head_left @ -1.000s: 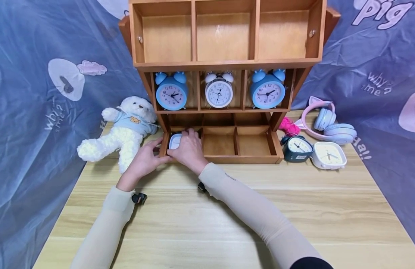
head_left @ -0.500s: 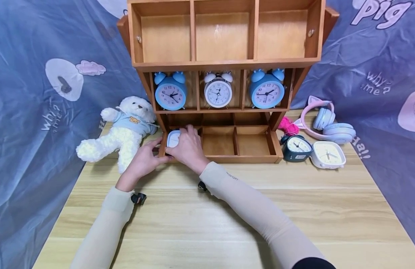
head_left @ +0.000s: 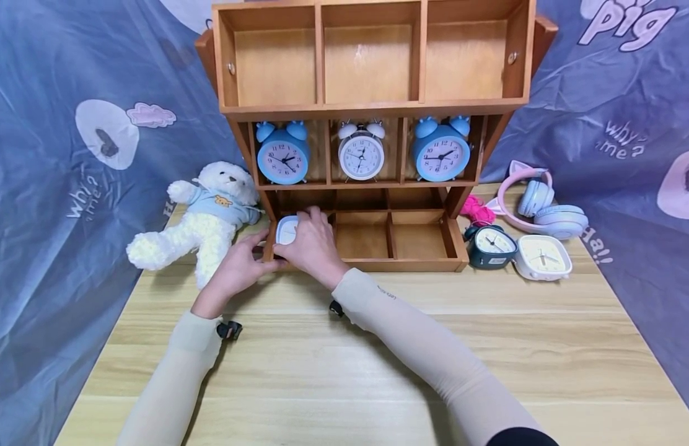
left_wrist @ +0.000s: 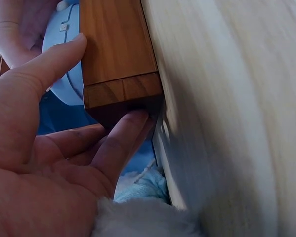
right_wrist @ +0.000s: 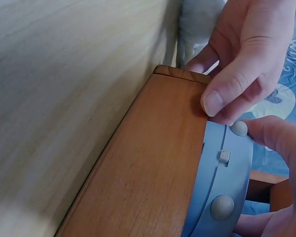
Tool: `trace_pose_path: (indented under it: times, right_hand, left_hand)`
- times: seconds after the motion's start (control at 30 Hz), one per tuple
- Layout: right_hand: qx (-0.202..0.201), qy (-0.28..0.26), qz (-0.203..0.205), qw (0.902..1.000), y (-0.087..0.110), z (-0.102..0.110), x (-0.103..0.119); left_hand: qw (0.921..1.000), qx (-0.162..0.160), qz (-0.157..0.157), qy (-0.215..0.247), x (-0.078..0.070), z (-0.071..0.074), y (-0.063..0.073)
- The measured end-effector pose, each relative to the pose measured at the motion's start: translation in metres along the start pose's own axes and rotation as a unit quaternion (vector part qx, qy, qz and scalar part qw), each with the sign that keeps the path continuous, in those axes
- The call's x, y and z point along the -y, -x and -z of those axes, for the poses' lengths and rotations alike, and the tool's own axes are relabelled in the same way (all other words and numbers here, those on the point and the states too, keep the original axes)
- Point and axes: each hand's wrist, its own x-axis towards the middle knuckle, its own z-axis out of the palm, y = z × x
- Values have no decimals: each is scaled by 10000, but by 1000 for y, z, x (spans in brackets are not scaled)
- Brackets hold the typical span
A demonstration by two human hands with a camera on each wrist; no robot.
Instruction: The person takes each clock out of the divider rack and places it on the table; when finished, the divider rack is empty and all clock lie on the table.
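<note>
A pale blue alarm clock [head_left: 285, 229] with a white face sits in the lower left compartment of the wooden shelf [head_left: 372, 265]. My right hand [head_left: 315, 244] holds this clock by its sides; in the right wrist view the thumb is against one small round foot of the clock [right_wrist: 239, 173]. My left hand [head_left: 238, 266] grips the shelf's lower left front corner, thumb over the front board [left_wrist: 118, 44] and fingers against the side. The clock's lower part is hidden behind that board.
Two blue twin-bell clocks [head_left: 283, 161] [head_left: 442, 158] flank a white one [head_left: 361, 157] on the middle tier. A white teddy bear [head_left: 202, 229] lies left. Right are a dark green clock [head_left: 492, 246], a white clock [head_left: 542, 257], pink cat-ear headphones [head_left: 509, 192] and a pink item [head_left: 478, 209].
The clock in the lower left compartment has shifted slightly left, and more of its face shows. My right hand moved a little with it; my left hand stays at the corner.
</note>
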Motion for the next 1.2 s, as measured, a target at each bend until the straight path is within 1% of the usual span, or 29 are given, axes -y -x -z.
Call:
trace_pose_path:
  times: [0.2,0.4,0.5,0.9,1.07,1.2]
  right_hand:
    - [-42,-53,40,10000,0,2,0]
    - [-31,-41,65,10000,1,4,0]
    - [-15,-60,51,10000,2,5,0]
    - [7,-208,37,9998,6,13,-2]
    - [-1,-415,201,9989,13,17,-3]
    - [88,-530,275,9982,21,20,-4]
  left_hand:
    - [9999,131,-48,-22,4,2,-1]
    - [9994,104,-281,156,9,7,-1]
    - [9992,105,-336,200,11,9,-1]
    - [9992,163,-333,157,12,10,-1]
    - [9992,157,-325,166,13,10,-1]
    - [9992,159,-351,118,13,10,1]
